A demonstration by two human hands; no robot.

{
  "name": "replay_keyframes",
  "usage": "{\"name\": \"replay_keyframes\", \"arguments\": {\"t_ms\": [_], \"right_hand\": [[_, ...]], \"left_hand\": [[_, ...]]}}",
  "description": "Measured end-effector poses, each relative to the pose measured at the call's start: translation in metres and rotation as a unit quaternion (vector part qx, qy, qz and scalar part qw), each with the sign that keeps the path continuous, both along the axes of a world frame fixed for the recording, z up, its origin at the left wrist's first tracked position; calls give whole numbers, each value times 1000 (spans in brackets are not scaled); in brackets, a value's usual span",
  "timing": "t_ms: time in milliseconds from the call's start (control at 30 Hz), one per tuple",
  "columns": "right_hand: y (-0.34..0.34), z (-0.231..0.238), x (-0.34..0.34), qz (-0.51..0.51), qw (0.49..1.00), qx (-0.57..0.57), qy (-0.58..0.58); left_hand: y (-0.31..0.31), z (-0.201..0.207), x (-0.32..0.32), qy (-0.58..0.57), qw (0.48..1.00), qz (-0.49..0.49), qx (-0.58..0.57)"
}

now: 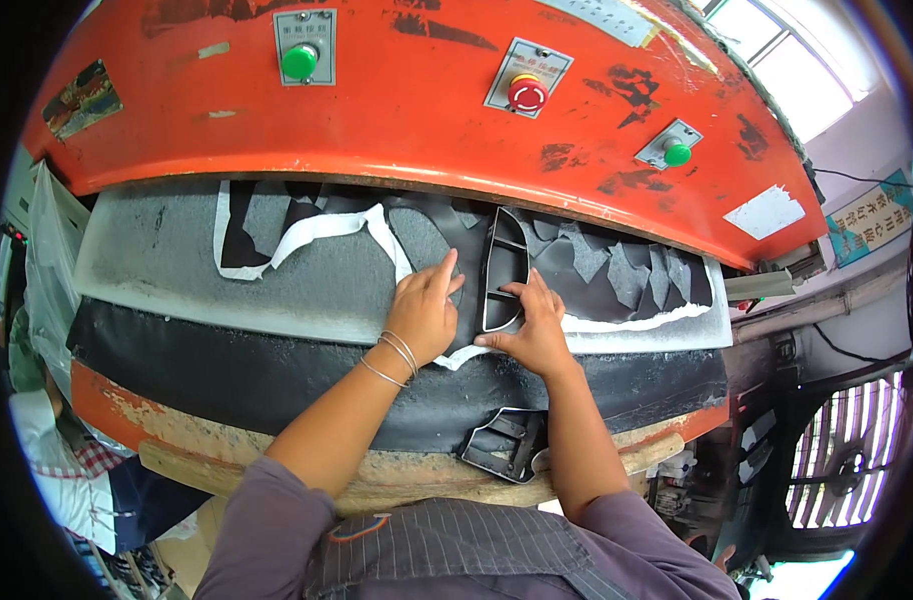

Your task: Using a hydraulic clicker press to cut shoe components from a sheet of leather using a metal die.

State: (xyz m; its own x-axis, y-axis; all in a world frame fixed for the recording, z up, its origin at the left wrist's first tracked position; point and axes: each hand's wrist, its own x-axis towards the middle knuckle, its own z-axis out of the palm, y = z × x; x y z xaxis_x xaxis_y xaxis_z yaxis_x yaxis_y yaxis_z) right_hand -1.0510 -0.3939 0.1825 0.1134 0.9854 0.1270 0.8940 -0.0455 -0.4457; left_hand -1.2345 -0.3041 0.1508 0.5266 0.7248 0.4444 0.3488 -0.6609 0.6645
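Because the black sheet (577, 265) must lie flat under the orange press (427, 110), my left hand (424, 312) presses on it with fingers spread, gripping nothing. My right hand (533, 325) pinches the lower edge of the metal cutter (504, 268), so it stands exactly between both hands on the grey bench (177, 260). A second cutter (507, 445) lies nearer to me, I think on the wooden edge.

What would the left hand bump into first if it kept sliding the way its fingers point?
Probably the metal cutting die: the left hand points up and slightly right, along the black sheet, and the die's edge lies just beside its fingertips.
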Motion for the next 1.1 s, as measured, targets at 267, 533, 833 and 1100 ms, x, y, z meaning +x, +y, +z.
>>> {"name": "replay_keyframes", "arguments": {"t_ms": [267, 533, 833, 1100], "right_hand": [[6, -6, -8, 3, 998, 59, -19], [8, -8, -17, 4, 995, 97, -36], [1, -15, -18, -7, 995, 90, -31], [-15, 18, 3, -11, 982, 163, 99]], "left_hand": [[7, -3, -4, 20, 1000, -12, 7], [12, 7, -4, 25, 999, -27, -11], [4, 3, -1, 36, 999, -28, 2], [-7, 32, -25, -64, 990, 1, -127]]}}
